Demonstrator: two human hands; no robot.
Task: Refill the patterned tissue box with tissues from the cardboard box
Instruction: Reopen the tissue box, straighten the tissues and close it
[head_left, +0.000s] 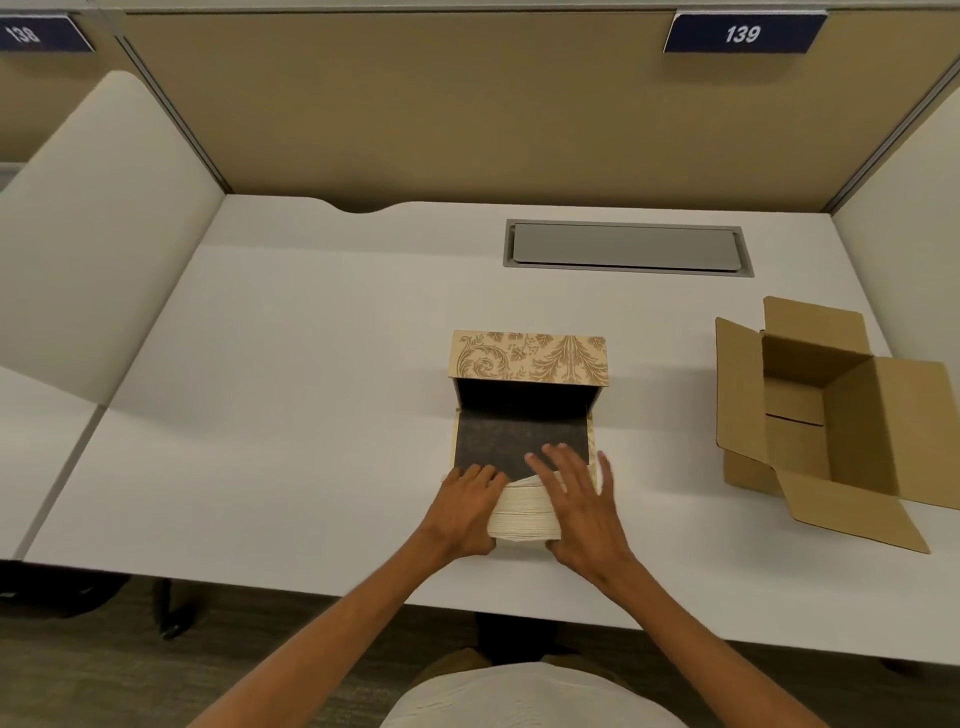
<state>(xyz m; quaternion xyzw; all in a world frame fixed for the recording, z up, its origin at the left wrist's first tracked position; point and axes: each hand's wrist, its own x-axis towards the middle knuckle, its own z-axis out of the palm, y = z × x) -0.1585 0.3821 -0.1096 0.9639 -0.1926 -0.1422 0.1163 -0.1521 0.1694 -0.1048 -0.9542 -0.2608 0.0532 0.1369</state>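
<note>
A wide white desk (311, 364) fills the view, closed in at the back by a tan fabric partition (467, 104) and on both sides by pale dividers; a dark blue number plate reading 139 (744, 33) hangs on the partition at upper right. Set into the desk near the back is a long grey cable hatch (626, 248) with its lid down. Toward the right edge stands a plain cardboard box (826, 421), all four flaps folded outward, its brown inside bare as far as can be seen. Near the middle of the desk, well apart from it, lies the patterned tissue box (527, 358), beige with a darker leaf-and-scroll print on its raised far panel; it is opened flat toward the person, showing a dark charcoal lining. At its near end rests a thick stack of cream-white tissues (524, 512), partly on the lining and reaching toward the desk edge. The left hand (467, 506) curls against the stack's left side, fingers bent and thumb at the near corner. The right hand (576, 499) lies spread and nearly flat over the stack's top and right side, fingertips reaching onto the dark lining. Both forearms are bare.
</note>
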